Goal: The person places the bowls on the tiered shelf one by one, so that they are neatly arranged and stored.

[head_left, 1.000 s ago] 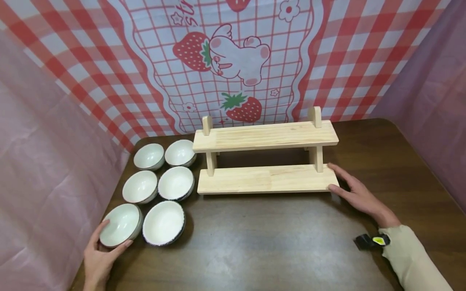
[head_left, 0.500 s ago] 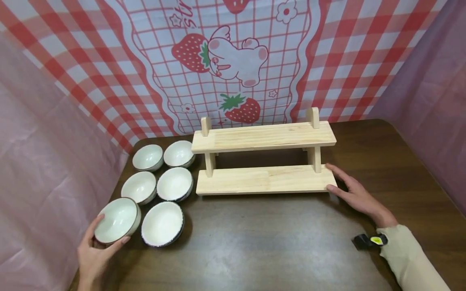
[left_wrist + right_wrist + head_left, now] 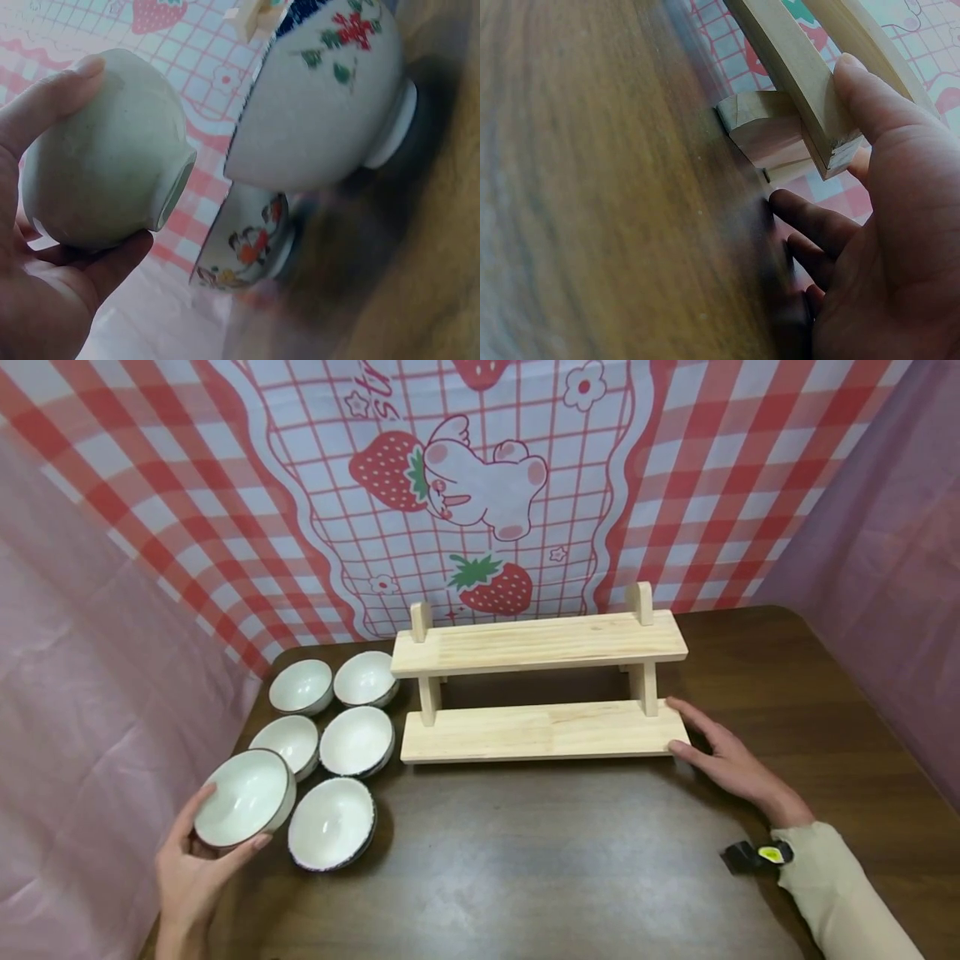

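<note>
My left hand [image 3: 191,864] grips a pale celadon bowl [image 3: 246,797] with a thin brown rim, fingers and thumb at opposite sides. In the left wrist view this bowl [image 3: 112,150] is lifted and tilted, its foot ring facing the table side. Beside it, a white bowl with a dark speckled rim [image 3: 332,824] stands on the table; its outside carries red flowers. At the right, my right hand [image 3: 735,768] holds the end of the lower board of a two-tier wooden shelf [image 3: 540,732]. The thumb [image 3: 877,97] lies on the board's edge, with other fingers under and behind.
Several more bowls [image 3: 356,741] stand in two columns left of the shelf, the held one overlapping one [image 3: 288,743] in view. Brown tabletop [image 3: 525,852] stretches in front of the shelf. A red-checked strawberry cloth [image 3: 480,485] hangs behind, with pink curtains at both sides.
The left hand has raised the celadon bowl off the table and moved it slightly away from the body, toward the bowl behind. The right hand stays at the shelf's end.
</note>
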Demonstrator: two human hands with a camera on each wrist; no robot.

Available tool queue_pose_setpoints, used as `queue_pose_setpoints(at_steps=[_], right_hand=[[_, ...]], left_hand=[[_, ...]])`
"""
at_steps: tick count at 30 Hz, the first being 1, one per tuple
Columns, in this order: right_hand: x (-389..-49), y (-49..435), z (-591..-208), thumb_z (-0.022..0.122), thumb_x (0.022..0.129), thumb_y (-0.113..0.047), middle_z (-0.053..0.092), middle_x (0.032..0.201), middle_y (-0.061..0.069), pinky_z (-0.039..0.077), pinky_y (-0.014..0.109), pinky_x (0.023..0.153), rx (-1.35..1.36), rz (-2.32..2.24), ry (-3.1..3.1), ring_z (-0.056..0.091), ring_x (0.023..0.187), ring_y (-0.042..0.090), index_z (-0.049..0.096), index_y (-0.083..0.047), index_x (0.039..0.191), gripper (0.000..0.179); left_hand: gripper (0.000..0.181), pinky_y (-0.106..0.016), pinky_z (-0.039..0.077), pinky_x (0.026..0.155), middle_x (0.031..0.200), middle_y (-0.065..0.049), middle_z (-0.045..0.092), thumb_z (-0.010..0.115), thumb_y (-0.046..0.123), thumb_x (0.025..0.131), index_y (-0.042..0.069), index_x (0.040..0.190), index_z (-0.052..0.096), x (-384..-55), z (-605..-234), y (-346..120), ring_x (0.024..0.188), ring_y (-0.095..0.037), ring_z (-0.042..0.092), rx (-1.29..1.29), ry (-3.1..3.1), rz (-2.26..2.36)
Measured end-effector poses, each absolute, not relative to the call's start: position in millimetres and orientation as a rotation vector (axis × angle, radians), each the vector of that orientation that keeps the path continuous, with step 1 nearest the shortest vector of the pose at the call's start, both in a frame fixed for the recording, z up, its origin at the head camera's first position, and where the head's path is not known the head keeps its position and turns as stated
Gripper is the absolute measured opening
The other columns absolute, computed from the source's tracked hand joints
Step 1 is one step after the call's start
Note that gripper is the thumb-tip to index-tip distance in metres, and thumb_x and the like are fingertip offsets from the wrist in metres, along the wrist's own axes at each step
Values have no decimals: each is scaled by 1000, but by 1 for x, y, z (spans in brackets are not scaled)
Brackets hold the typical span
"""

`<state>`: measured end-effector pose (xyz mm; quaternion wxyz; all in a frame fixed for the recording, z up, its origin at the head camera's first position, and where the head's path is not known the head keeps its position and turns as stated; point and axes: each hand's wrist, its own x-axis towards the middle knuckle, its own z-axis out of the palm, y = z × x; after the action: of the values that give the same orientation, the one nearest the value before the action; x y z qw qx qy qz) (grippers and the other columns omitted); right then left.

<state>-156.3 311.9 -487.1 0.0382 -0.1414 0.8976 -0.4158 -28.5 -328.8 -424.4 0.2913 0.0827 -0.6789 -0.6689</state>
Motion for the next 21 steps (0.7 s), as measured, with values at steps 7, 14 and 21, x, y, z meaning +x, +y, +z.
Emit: queue_pose_setpoints(at_steps=[7, 14, 21], right_hand=[[-156, 312, -488, 58, 101, -28, 31, 163, 18, 28, 13, 105, -429, -1278, 2755, 26, 144, -3, 25, -21, 160, 68], [-157, 312, -487, 58, 102, -29, 29, 164, 17, 30, 47, 113, -400, -1270, 2742, 27, 149, 17, 23, -22, 161, 69], [-157, 312, -488, 59, 101, -29, 32, 163, 17, 28, 14, 105, -422, -1270, 2760, 27, 143, -3, 25, -21, 160, 68]], left_hand=[[93, -11, 56, 77, 124, -2, 65, 59, -44, 51, -12, 137, 53, -36, -415, -322, 100, -3, 68, 139, -1786, -1811], [94, -11, 55, 79, 124, -3, 63, 61, -43, 50, -8, 137, 55, -45, -405, -312, 99, -4, 67, 155, -1827, -1824], [94, -7, 52, 81, 127, 1, 62, 68, -38, 51, 5, 134, 62, -54, -397, -303, 101, -2, 64, 209, -1934, -1735]])
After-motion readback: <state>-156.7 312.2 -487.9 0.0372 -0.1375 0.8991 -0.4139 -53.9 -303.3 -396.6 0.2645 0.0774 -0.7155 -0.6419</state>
